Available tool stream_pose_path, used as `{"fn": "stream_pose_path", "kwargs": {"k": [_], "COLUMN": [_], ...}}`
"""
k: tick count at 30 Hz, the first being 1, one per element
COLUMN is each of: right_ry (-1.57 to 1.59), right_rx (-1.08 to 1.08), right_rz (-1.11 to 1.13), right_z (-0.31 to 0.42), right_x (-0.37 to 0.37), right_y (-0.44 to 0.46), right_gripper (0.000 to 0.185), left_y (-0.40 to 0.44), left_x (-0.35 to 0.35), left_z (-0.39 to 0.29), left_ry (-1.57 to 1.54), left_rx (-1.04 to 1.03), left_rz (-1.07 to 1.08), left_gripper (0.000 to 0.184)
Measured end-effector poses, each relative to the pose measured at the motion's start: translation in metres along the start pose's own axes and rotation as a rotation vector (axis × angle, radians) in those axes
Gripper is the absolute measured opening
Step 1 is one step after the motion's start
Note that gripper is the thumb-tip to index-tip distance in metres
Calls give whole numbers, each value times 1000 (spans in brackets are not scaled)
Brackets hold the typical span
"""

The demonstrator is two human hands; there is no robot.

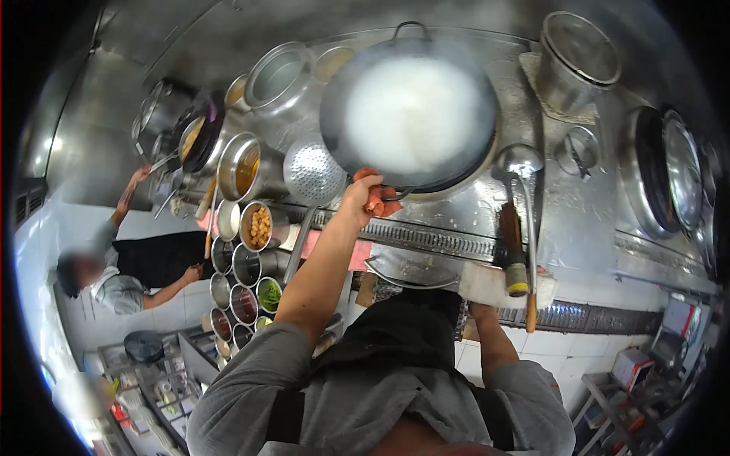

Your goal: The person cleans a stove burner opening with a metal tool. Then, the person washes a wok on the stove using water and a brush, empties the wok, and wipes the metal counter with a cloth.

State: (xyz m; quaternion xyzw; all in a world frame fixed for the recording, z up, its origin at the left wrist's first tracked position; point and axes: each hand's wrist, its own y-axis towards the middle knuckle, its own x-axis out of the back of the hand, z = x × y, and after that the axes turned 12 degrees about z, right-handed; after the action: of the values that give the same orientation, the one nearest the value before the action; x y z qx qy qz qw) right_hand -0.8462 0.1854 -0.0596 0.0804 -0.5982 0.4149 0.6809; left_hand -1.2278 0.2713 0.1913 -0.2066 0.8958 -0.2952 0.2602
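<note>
A large black wok sits on the stove, and white steam or froth hides most of its inside. My left hand is closed on a folded red cloth at the wok's near handle. My right hand is low at the counter's front edge, beside a white folded cloth. Its fingers are mostly hidden there. A bamboo brush and a ladle with a long wooden-ended handle lie just past that cloth. Left of the wok is a perforated skimmer.
Several metal pots of ingredients stand at the left. A pot of brown liquid is behind them. A strainer pot stands at the back right, near stacked pans. A co-worker holds a pan at the far left.
</note>
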Motion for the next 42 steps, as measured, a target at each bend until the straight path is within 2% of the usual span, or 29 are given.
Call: {"fn": "stream_pose_path", "kwargs": {"k": [1,3,4,6,8,10,12,14,15,19,20,22,24,27,32,34,38,39,42], "right_ry": [-11,356,386,409,423,495,543,583,610,730,751,656,712,754,822,856,870,888,945], "right_rx": [-34,-333,-367,-465,-587,-730,-813,-876,-910,-876,-947,-952,-992,-1039,-1087,-1110,-1117,-1156,-1247], "right_rz": [-7,474,439,395,345,255,108,57,26,-94,-89,-60,-137,-168,-221,-233,-255,-231,-190], "right_z": [-2,-1,-5,-8,-2,7,21,47,56,89,96,90,87,83,61,56,34,30,29], "right_x": [8,27,20,7,-2,-7,-15,5,15,28,30,4,-16,-24,-39,-46,-77,-92,-74], "right_y": [-17,-50,-68,-110,-152,-183,-206,-218,-221,-245,-250,-262,-280,-309,-366,-394,-453,-466,-502], "right_gripper": [52,52,49,43,38,37,35,35,35,35,39,38,36,35,34,34,33,33,33], "left_y": [-4,-3,1,8,-1,-13,-20,-34,-39,-70,-81,-102,-124,-125,-195,-220,-228,-242,-273], "left_x": [0,0,1,5,1,-3,10,17,25,41,38,32,15,32,-20,-42,-64,-81,-141], "left_z": [3,6,9,16,19,16,17,18,20,22,21,22,25,52,89,105,143,152,174], "left_ry": [-91,-157,-156,-161,-163,-203,-212,-172,-162,-98,-75,-64,-82,-133,-95,-68,1,3,74], "left_rx": [-3,-30,-33,-54,-88,-130,-92,-110,-102,-74,-52,-59,-84,-53,-75,-45,-8,-9,-6], "left_rz": [53,120,160,107,167,111,205,146,167,230,211,240,181,375,435,371,471,482,490], "left_gripper": [31,43,43,51,48,47,53,42,42,42,41,40,37,36,34,34,38,38,39]}}
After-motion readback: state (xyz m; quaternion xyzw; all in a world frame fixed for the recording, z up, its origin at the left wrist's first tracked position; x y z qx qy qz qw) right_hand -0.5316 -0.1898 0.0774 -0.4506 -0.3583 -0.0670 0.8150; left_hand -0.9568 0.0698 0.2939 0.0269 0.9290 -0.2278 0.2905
